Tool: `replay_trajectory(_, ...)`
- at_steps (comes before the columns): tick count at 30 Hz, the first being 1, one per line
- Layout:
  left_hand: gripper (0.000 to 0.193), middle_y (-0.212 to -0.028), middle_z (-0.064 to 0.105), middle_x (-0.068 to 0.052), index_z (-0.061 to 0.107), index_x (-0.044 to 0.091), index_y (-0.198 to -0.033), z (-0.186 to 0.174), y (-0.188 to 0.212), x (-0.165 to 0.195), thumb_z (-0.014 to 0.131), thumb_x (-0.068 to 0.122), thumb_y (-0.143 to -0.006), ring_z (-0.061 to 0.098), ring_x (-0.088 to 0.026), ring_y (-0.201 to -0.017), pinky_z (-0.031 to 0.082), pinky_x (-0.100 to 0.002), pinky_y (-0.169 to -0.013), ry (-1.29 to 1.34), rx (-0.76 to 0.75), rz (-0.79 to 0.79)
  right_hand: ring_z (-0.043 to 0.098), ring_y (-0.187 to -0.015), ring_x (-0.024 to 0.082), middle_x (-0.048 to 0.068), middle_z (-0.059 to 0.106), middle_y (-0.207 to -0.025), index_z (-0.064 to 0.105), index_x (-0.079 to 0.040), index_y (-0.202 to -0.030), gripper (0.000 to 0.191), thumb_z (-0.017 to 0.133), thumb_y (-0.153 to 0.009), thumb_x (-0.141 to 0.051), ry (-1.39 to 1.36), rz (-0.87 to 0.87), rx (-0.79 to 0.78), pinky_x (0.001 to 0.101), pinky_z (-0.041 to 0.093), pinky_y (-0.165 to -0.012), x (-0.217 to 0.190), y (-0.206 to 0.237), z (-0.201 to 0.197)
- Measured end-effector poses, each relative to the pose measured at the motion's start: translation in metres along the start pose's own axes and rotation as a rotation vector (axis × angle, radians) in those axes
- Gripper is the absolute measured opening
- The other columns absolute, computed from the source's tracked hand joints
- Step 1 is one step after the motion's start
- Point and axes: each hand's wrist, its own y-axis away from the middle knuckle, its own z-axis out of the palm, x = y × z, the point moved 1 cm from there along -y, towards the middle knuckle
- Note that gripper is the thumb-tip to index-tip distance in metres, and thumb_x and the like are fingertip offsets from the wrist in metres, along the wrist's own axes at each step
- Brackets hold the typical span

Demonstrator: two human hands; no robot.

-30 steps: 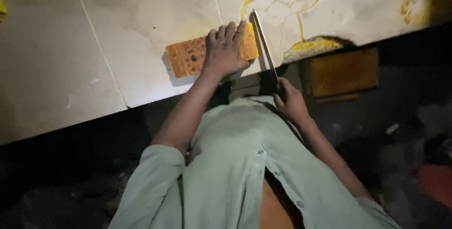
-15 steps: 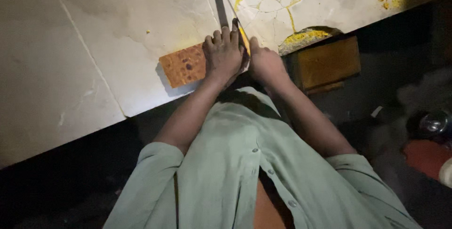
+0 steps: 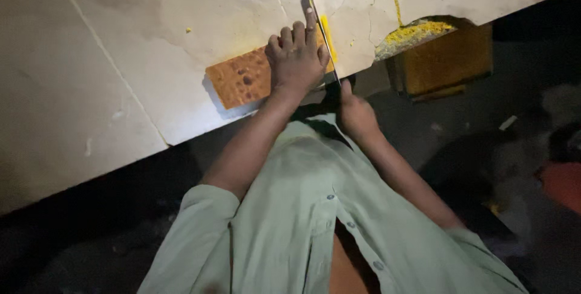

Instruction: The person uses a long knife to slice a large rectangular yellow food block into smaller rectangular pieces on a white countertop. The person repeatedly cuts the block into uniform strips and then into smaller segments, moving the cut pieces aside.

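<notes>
An orange, porous rectangular slab (image 3: 236, 79) lies near the front edge of a white marble counter (image 3: 121, 58). My left hand (image 3: 296, 58) presses flat on the slab's right end, fingers spread. My right hand (image 3: 354, 109) grips the dark handle of a long knife (image 3: 321, 31) just off the counter's edge. The blade runs away from me along the right side of my left hand. A thin yellow slice (image 3: 327, 32) stands just right of the blade.
The marble is cracked and smeared with yellow crumbs (image 3: 417, 31) around a chipped edge. A brown wooden block (image 3: 448, 58) sits below that edge. The floor is dark, with a red object (image 3: 563, 185) at far right.
My right hand pushed the knife forward along the slab's end, then drew it back toward me. My left hand stayed pressed on the slab.
</notes>
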Motion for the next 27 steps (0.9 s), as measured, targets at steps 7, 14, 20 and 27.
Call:
replay_trajectory(7, 0.055, -0.126, 0.059, -0.014, 0.058, 0.01, -0.134, 0.011, 0.014, 0.021, 0.064, 0.036, -0.086, 0.057, -0.031, -0.119, 0.041, -0.053, -0.096, -0.153, 0.264, 0.291, 0.06, -0.071, 0.054, 0.03, 0.061, -0.074, 0.041, 0.0, -0.12, 0.039, 0.067, -0.092, -0.009, -0.22, -0.171, 0.276, 0.061, 0.045, -0.059, 0.043, 0.002, 0.01)
replay_trajectory(14, 0.045, -0.154, 0.044, -0.028, 0.053, 0.004, -0.147, 0.023, -0.046, -0.011, 0.053, 0.024, -0.106, 0.039, -0.05, -0.14, 0.008, -0.078, -0.114, 0.028, -0.126, 0.149, 0.058, -0.058, 0.044, 0.026, 0.058, -0.078, 0.04, 0.003, -0.126, 0.042, 0.068, -0.097, -0.007, -0.179, -0.249, 0.072, 0.0511, 0.047, -0.051, 0.129, 0.059, 0.025)
replay_trajectory(20, 0.063, -0.167, 0.028, -0.023, 0.034, 0.01, -0.162, 0.002, -0.02, -0.016, 0.051, 0.033, -0.105, 0.014, -0.045, -0.156, 0.002, -0.074, -0.121, 0.102, -0.066, -0.151, 0.064, -0.073, 0.049, 0.03, 0.065, -0.085, 0.026, 0.007, -0.146, 0.065, 0.06, -0.091, -0.003, -0.108, -0.323, -0.058, 0.0547, 0.051, -0.061, 0.105, 0.029, 0.011)
replay_trajectory(27, 0.068, -0.155, 0.042, -0.023, 0.038, 0.013, -0.161, 0.014, 0.003, -0.004, 0.054, 0.036, -0.099, 0.032, -0.048, -0.146, 0.007, -0.078, -0.117, 0.077, -0.01, -0.131, 0.068, -0.079, 0.05, 0.033, 0.067, -0.088, 0.026, 0.008, -0.139, 0.069, 0.063, -0.083, -0.009, 0.161, -0.174, -0.155, 0.0556, 0.055, -0.07, -0.008, -0.084, -0.033)
